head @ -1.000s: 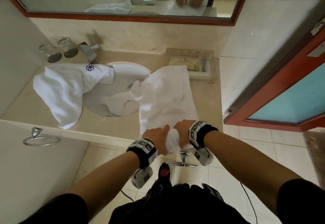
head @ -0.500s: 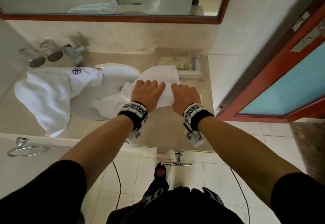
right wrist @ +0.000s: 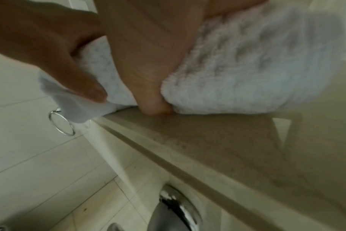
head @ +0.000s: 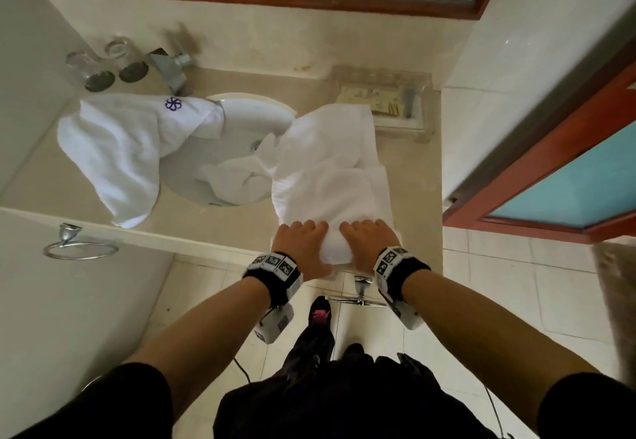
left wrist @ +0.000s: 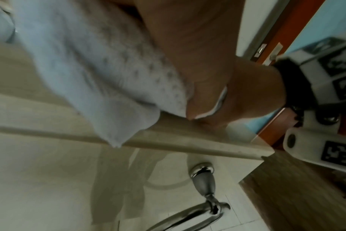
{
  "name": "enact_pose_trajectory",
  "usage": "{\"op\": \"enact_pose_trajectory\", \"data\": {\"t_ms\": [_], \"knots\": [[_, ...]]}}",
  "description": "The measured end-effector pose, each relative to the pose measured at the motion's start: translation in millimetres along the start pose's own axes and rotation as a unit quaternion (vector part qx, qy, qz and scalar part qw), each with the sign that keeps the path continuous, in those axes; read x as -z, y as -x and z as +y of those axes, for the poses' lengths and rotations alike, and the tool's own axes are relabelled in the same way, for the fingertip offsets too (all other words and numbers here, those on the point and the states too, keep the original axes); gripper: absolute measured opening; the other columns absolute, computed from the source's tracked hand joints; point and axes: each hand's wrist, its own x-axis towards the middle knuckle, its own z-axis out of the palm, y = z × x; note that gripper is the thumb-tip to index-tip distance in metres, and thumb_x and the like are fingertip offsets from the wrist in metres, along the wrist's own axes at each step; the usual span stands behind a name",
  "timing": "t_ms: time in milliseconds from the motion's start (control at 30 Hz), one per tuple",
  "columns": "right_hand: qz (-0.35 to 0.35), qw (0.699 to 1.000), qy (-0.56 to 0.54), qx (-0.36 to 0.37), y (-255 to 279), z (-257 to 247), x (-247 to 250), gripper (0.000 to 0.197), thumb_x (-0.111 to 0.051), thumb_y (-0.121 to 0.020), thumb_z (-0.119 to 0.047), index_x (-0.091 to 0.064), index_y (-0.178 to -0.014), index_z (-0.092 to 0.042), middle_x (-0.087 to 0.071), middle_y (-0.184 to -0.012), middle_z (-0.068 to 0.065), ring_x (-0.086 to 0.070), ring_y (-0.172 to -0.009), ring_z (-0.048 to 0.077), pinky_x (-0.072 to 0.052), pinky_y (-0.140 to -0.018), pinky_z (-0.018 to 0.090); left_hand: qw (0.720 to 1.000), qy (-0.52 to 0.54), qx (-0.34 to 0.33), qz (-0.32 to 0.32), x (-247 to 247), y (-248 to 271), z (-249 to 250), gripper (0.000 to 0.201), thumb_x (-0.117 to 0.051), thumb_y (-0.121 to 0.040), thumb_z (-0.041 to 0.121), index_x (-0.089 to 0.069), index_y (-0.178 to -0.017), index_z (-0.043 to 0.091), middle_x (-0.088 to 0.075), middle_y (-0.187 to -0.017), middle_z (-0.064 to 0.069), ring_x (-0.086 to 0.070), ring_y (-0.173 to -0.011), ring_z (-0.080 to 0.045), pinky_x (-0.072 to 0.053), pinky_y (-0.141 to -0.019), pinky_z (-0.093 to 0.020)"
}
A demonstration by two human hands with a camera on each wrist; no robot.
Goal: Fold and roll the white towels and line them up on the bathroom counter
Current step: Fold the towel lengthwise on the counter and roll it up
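A long white towel (head: pixel 330 177) lies on the beige counter (head: pixel 413 177) right of the sink, its near end rolled at the counter's front edge. My left hand (head: pixel 303 244) and right hand (head: pixel 369 240) sit side by side on that roll, fingers curled over the top. In the right wrist view my right thumb tucks under the towel roll (right wrist: pixel 257 62), and my left hand (right wrist: pixel 49 46) pinches a loose corner. The left wrist view shows the same towel (left wrist: pixel 99 70) overhanging the edge. A second towel (head: pixel 117 149) with a purple logo lies left of the sink. A third towel (head: pixel 237 180) is crumpled in the basin.
Two glasses (head: pixel 99 70) and the faucet (head: pixel 172 66) stand at the back left. A clear amenity tray (head: pixel 389 101) sits behind the towel. A towel ring (head: pixel 79 249) and a chrome holder (head: pixel 359 292) hang under the counter edge. A red-framed door (head: pixel 550 180) is at the right.
Half a second ago both hands lay flat on the towel farther back on the counter. They have come back to the front edge and now hold the rolled end.
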Motion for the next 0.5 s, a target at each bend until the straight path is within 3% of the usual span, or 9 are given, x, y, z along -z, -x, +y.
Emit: {"op": "enact_pose_trajectory", "data": {"t_ms": [100,167,267,333,400,433,500], "knots": [[-0.022,1.0,-0.006,0.007,0,2,0,0.061,-0.069,-0.074,-0.052,-0.044,-0.122,-0.024,-0.065,-0.105,0.001,-0.061,-0.097,0.026,-0.047,-0.084,0.037,0.996,0.053,0.036,-0.066,11,0,1,0.072,-0.064,-0.06,0.079,-0.05,-0.111,0.029,-0.066,-0.099,0.007,-0.063,-0.084,-0.017,-0.049,-0.076,-0.031],[-0.03,0.999,-0.002,0.017,2,4,3,0.056,-0.071,-0.073,-0.049,-0.046,-0.116,-0.024,-0.065,-0.1,0.001,-0.062,-0.093,0.025,-0.05,-0.08,0.037,0.974,0.169,0.093,-0.116,18,-5,-2,0.071,-0.055,-0.062,0.087,-0.06,-0.102,0.03,-0.071,-0.093,0.008,-0.065,-0.08,-0.015,-0.051,-0.074,-0.029],[-0.022,0.999,-0.011,0.03,11,11,5,0.057,-0.074,-0.074,-0.046,-0.046,-0.119,-0.024,-0.065,-0.103,0.001,-0.062,-0.096,0.025,-0.05,-0.081,0.036,0.914,0.317,0.215,-0.136,9,-26,-36,0.082,-0.047,-0.074,0.083,-0.061,-0.121,0.017,-0.067,-0.119,-0.007,-0.063,-0.1,-0.029,-0.046,-0.084,-0.034],[-0.023,0.999,-0.017,0.038,17,16,6,0.056,-0.074,-0.075,-0.045,-0.048,-0.121,-0.024,-0.064,-0.108,0.001,-0.061,-0.101,0.024,-0.047,-0.085,0.036,0.877,0.367,0.297,-0.087,-2,-40,-60,0.098,-0.064,-0.067,0.077,-0.046,-0.135,0.009,-0.06,-0.127,-0.013,-0.062,-0.104,-0.035,-0.052,-0.085,-0.039],[-0.027,0.998,-0.015,0.051,22,18,7,0.056,-0.072,-0.077,-0.046,-0.049,-0.122,-0.023,-0.064,-0.112,0.001,-0.06,-0.104,0.024,-0.046,-0.089,0.036,0.828,0.445,0.337,-0.046,-5,-45,-72,0.102,-0.078,-0.063,0.065,-0.041,-0.134,0.002,-0.064,-0.111,-0.015,-0.066,-0.086,-0.033,-0.055,-0.065,-0.036],[-0.029,0.998,-0.011,0.057,23,19,8,0.056,-0.072,-0.078,-0.046,-0.049,-0.123,-0.022,-0.063,-0.114,0.001,-0.061,-0.104,0.025,-0.046,-0.09,0.037,0.801,0.486,0.348,-0.031,-1,-48,-76,0.095,-0.08,-0.063,0.061,-0.048,-0.127,-0.002,-0.066,-0.093,-0.014,-0.065,-0.07,-0.029,-0.05,-0.054,-0.031],[-0.036,0.997,0.001,0.065,24,21,9,0.055,-0.07,-0.079,-0.047,-0.049,-0.123,-0.023,-0.064,-0.115,0.001,-0.061,-0.104,0.025,-0.046,-0.092,0.039,0.762,0.531,0.37,-0.031,6,-54,-84,0.074,-0.08,-0.066,0.06,-0.062,-0.104,-0.002,-0.058,-0.063,-0.01,-0.05,-0.048,-0.022,-0.039,-0.047,-0.026]]}}
